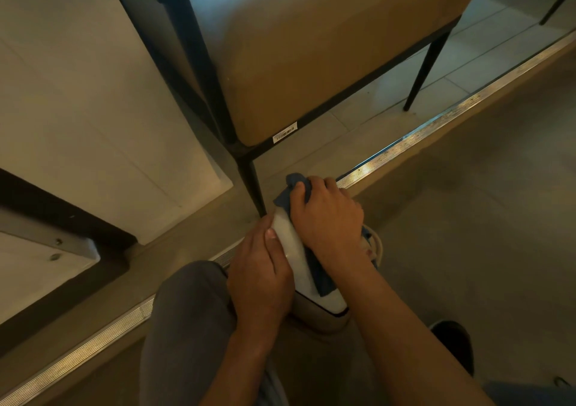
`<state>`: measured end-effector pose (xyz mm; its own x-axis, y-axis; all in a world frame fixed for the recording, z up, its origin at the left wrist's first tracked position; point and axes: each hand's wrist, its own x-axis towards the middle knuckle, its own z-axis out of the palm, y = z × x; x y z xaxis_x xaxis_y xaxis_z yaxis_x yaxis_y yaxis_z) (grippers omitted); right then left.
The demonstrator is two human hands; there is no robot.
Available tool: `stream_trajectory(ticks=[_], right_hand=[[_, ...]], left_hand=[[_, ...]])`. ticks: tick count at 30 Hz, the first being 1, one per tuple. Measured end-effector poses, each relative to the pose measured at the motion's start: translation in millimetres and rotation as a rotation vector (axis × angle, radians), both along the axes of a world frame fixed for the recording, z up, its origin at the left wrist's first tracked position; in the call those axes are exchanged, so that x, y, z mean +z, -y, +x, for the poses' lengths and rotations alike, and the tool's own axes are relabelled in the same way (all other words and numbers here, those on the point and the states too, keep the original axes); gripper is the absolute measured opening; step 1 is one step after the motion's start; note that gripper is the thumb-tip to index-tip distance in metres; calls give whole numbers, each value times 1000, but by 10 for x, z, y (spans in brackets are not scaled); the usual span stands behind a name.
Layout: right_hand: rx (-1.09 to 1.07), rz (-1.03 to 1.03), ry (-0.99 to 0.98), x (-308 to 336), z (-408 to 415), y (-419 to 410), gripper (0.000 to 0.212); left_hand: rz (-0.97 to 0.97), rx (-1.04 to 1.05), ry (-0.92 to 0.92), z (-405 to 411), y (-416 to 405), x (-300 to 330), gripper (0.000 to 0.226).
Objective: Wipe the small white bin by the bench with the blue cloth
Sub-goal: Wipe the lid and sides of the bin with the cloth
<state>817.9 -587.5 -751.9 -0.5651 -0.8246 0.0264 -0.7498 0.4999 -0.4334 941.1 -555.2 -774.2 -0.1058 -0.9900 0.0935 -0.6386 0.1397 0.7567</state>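
I'm seeing left hand gripping small white plastic bin at its side, thumb lying along lid; right hand clutching one crumpled blue cloth, pressing it on bin top. One bin sitting on floor beside black leg of tan bench.

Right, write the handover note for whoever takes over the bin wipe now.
Left hand: grips the bin by its left side, steadying it.
Right hand: presses the cloth onto the bin's top; fingers curled over the cloth at the far end.
Bin sits on the floor by the bench leg, beside the metal floor strip.
Done: wiping of the top is under way; how much is clean cannot be told.
Left: finish the top, then the sides.
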Motion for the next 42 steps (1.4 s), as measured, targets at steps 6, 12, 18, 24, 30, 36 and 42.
stream_trajectory(ticks=[6,12,18,24,30,36,42], right_hand=[[113,-89,-34,-41,-51,-55,46],[234,-422,-27,-291,27,-506,50],[96,-409,-10,-438,100,-729,53],[-19,-287,38,-290,-43,-405,55],[198,-154,-119,-141,3,-126,51],[208,-215,-47,-189,-18,-304,51],[-122,-294,94,-278,-90,-441,43]], left_hand=[[-5,25,-21,-10,3,14,50],[-23,12,0,-10,14,12,45],[-27,9,10,8,-20,13,46],[-46,-1,12,5,-17,23,46],[-26,0,29,10,8,0,51],[-54,-6,13,9,-1,7,38],[-58,-12,34,4,0,5,46]])
